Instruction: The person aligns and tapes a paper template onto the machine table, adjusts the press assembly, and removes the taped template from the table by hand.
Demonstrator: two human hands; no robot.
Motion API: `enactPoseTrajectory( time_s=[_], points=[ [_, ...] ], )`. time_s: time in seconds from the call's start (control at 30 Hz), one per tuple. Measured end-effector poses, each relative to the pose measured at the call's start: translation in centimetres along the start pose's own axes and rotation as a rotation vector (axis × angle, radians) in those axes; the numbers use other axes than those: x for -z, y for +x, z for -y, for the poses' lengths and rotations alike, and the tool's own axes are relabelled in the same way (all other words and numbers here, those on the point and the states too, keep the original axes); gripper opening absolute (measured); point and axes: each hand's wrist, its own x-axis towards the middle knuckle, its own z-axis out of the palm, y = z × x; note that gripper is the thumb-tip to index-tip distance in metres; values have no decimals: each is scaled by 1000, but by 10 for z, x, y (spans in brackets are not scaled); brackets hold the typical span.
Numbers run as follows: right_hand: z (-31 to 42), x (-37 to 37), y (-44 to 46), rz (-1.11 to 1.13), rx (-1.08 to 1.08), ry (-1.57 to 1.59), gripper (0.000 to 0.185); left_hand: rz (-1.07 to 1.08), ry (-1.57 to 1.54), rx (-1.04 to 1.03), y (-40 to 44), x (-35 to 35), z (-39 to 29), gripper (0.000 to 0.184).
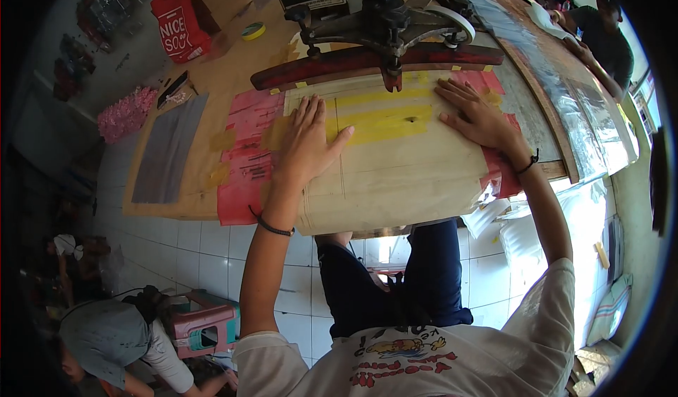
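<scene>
My left hand (308,139) lies flat on a beige sheet (395,182), its fingers stretched toward the machine and the thumb spread to the right. My right hand (480,115) rests on the sheet's right part, fingers apart, near a patch of red tape (484,81). Yellow tape strips (385,125) and thin drawn lines mark the sheet between my hands. Red tape (247,132) runs down its left side. Just beyond my fingertips, a long dark red bar (304,71) hangs under a black metal machine head (388,26). Neither hand holds anything.
A dark grey sheet (169,150), a yellow tape roll (253,31) and a red bag (180,26) lie to the left. Clear plastic (558,93) covers the right side. One person (600,40) works at the far right, another (113,337) crouches lower left beside a stool (208,326).
</scene>
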Motion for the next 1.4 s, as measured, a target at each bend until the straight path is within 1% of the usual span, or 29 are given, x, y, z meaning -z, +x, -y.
enactPoseTrajectory(
  time_s=[0.07,0.37,0.47,0.7,0.8,0.9,1.0,1.1,1.2,1.27,1.4],
  points=[
    [-1,-2,0,2,-3,35,66,-6,7,-2,1,-2,2,83],
    [2,-4,-1,-14,48,7,70,-7,3,41,1,-2,0,83],
    [-1,-4,0,-36,-34,24,71,-5,28,41,2,-6,4,83],
    [-12,-5,-8,-73,-88,-41,70,30,52,74,2,-3,2,81],
    [-18,-2,-15,-110,-119,-68,68,-11,53,54,2,-4,2,78],
    [-19,1,-20,-160,-132,-72,63,-127,90,3,-1,-5,1,70],
    [-18,3,-24,-212,-139,-50,54,-234,65,-30,-2,-3,-4,53],
    [-17,6,-23,-261,-113,-39,43,-269,74,-37,-5,10,-14,37],
    [-15,11,-21,-291,-39,-35,32,-316,81,-81,-9,16,-17,29],
    [-16,11,-22,-287,34,-26,27,-322,62,-82,-9,16,-18,28],
    [-15,8,-23,-284,-64,-46,24,-354,49,-91,-9,12,-17,21]
  ],
)
